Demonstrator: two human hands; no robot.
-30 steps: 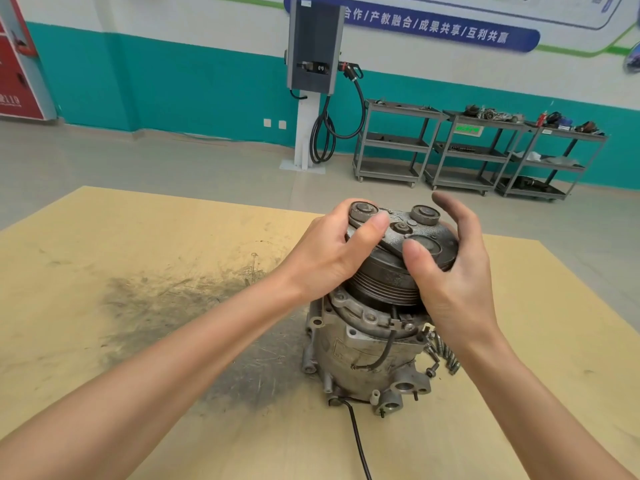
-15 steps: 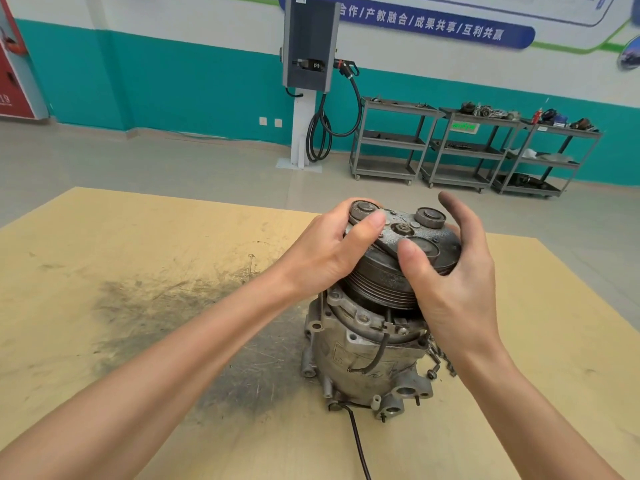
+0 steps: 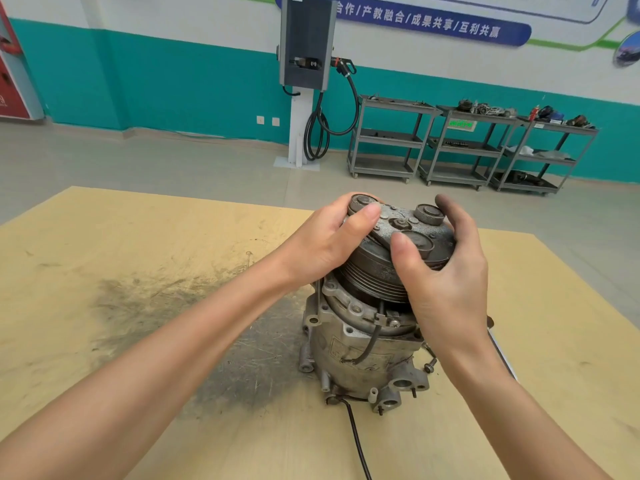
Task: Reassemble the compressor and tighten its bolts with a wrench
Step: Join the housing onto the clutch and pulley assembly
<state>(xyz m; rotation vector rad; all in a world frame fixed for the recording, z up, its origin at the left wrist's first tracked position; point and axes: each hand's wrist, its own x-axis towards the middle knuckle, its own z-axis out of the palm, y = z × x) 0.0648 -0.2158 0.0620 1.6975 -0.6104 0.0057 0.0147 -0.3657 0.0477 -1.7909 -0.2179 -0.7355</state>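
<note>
A grey metal compressor body (image 3: pixel 360 351) stands upright on the yellow wooden table (image 3: pixel 104 244). On top of it sits the dark grooved pulley with its clutch plate (image 3: pixel 398 233), tilted toward me and to the left. My left hand (image 3: pixel 325 240) grips the pulley's left side, thumb on the plate. Around the right side wraps my right hand (image 3: pixel 446 271), thumb on the front face and a grimy forefinger at the back. A black cable (image 3: pixel 356 441) runs from the compressor base toward me.
A loose bolt (image 3: pixel 429 367) and a shiny tool handle (image 3: pixel 498 348) lie on the table just right of the compressor, partly hidden by my right wrist. A dark grease stain (image 3: pixel 145 299) spreads to the left. Beyond the table stand a charging post (image 3: pixel 306 64) and shelf carts (image 3: pixel 450 143).
Both hands keep their grip on the pulley. My right thumb has slid a little further over the front face, and the pulley sits slightly more tilted on the body.
</note>
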